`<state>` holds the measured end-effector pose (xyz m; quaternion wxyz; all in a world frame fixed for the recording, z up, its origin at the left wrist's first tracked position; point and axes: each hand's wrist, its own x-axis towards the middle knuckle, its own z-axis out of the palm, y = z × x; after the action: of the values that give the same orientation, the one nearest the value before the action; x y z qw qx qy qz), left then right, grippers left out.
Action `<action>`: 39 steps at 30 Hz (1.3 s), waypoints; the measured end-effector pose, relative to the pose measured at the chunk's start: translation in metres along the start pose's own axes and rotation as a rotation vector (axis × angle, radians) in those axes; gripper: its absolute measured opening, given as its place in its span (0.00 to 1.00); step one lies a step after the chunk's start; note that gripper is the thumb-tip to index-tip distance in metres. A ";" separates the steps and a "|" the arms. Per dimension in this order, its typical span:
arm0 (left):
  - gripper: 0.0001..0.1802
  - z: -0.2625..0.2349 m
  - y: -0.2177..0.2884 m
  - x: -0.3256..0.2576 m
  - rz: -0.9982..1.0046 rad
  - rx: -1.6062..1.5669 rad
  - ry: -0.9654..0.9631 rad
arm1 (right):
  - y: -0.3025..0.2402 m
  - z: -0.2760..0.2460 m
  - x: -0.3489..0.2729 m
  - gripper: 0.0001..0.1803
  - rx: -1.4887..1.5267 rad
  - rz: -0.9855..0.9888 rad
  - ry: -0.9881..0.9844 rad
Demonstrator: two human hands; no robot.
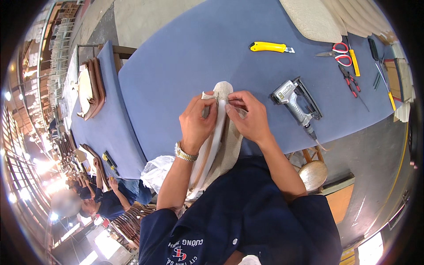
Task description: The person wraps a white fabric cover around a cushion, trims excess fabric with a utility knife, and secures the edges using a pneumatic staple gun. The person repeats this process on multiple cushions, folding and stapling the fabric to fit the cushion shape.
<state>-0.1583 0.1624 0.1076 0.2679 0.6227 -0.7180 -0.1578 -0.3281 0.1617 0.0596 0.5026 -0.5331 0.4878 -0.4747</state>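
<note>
A long upholstered piece stands on edge against my body, with beige fabric [232, 140] along its right side and rounded far end. A white padding strip [213, 148] and a brown strip run along its upward edge. My left hand [198, 123] pinches a fold of the fabric at the far end, thumb against fingers. Just to the right, my right hand [248, 115] has its fingertips closed on the same fabric beside the white strip. The fingertips hide part of the fold. A silver-and-gold watch [186, 152] is on my left wrist.
The blue table [176, 66] holds a grey staple gun [297, 100], a yellow utility knife [270, 47], red-handled scissors [338, 54], pliers [350, 81] and screwdrivers. Beige fabric pieces [311, 20] lie far right. Another person [110, 201] works at the left beside a second table [104, 132].
</note>
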 end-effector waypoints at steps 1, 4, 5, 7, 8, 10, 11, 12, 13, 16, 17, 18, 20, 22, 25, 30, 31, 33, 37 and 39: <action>0.13 0.000 -0.001 -0.001 0.002 -0.034 0.008 | -0.005 -0.002 0.000 0.17 -0.008 0.010 0.004; 0.23 0.005 0.018 -0.010 -0.247 -0.280 -0.016 | -0.005 -0.009 -0.006 0.20 -0.059 0.029 0.026; 0.26 0.009 0.022 -0.015 -0.305 -0.340 -0.021 | -0.004 -0.012 -0.008 0.21 -0.085 0.030 0.036; 0.32 0.022 0.021 -0.028 -0.345 -0.384 -0.036 | -0.002 -0.022 -0.015 0.21 -0.064 0.110 0.016; 0.32 0.029 0.020 -0.032 -0.235 -0.315 -0.019 | 0.000 -0.026 -0.017 0.21 -0.054 0.151 0.001; 0.33 0.042 0.019 -0.037 -0.021 -0.173 0.019 | 0.006 -0.030 -0.020 0.21 -0.011 0.155 0.002; 0.32 0.038 0.032 -0.037 -0.093 -0.163 -0.039 | 0.008 -0.032 -0.021 0.21 0.012 0.159 0.003; 0.31 0.041 0.033 -0.038 -0.094 -0.172 -0.034 | 0.009 -0.033 -0.021 0.21 -0.012 0.150 0.004; 0.31 0.044 0.032 -0.037 -0.096 -0.179 -0.028 | 0.009 -0.034 -0.022 0.21 -0.036 0.141 0.006; 0.28 0.038 0.031 -0.029 -0.111 -0.201 -0.068 | 0.012 -0.033 -0.018 0.21 -0.099 0.075 0.017; 0.26 0.034 0.028 -0.025 -0.115 -0.206 -0.096 | 0.013 -0.031 -0.016 0.21 -0.114 0.048 0.027; 0.25 0.033 0.022 -0.023 -0.108 -0.196 -0.108 | 0.015 -0.030 -0.014 0.20 -0.126 0.036 0.028; 0.23 0.035 0.009 -0.016 -0.093 -0.174 -0.139 | 0.020 -0.029 -0.008 0.20 -0.148 0.013 0.035; 0.20 0.039 0.000 -0.006 -0.071 -0.170 -0.125 | 0.021 -0.027 0.001 0.18 -0.170 0.000 0.040; 0.17 0.047 -0.014 0.012 -0.064 -0.107 -0.133 | 0.025 -0.024 0.015 0.15 -0.108 -0.005 0.039; 0.16 0.047 -0.010 0.041 -0.200 -0.130 -0.176 | 0.020 -0.025 0.038 0.16 -0.277 -0.010 0.014; 0.16 0.048 -0.010 0.042 -0.197 -0.144 -0.168 | 0.017 -0.026 0.040 0.16 -0.298 0.004 -0.004; 0.16 0.051 -0.007 0.041 -0.201 -0.175 -0.149 | 0.007 -0.029 0.046 0.16 -0.421 0.019 -0.040; 0.17 0.062 -0.005 0.047 -0.188 -0.124 -0.220 | 0.008 -0.038 0.057 0.16 -0.558 0.054 -0.066; 0.17 0.063 -0.006 0.049 -0.159 -0.124 -0.230 | 0.011 -0.043 0.060 0.14 -0.535 0.111 -0.079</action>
<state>-0.1936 0.1066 0.0628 0.2084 0.6376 -0.6813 -0.2930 -0.3672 0.0989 0.0512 0.3880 -0.6375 0.6040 -0.2796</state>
